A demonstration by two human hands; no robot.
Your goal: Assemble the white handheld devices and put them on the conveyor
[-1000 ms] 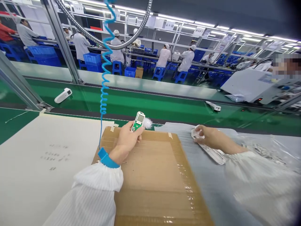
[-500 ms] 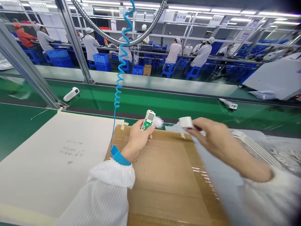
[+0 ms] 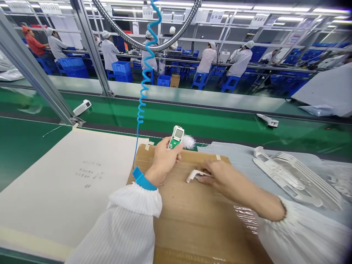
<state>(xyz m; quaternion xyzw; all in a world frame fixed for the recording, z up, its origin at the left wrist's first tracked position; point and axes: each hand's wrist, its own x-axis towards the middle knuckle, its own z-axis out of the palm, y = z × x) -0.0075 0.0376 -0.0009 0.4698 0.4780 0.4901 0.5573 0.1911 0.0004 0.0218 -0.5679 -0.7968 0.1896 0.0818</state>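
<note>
Head view, left hand: the left hand (image 3: 164, 157) grips a slim white-framed green circuit board with grey screen (image 3: 176, 137) above the far edge of the brown cardboard slab (image 3: 187, 212); I'd hold the frame's edges, sparing the electronics.
Right hand: the right hand (image 3: 220, 174) pinches a bent white plastic piece (image 3: 193, 175) over the cardboard, contact unclear; light pressure should suit it.
Wrist: blue strap (image 3: 143, 179) over the cardboard's left side, best kept snug.
Shells: ribbed white plastic shells (image 3: 298, 176), right of the cardboard.
</note>
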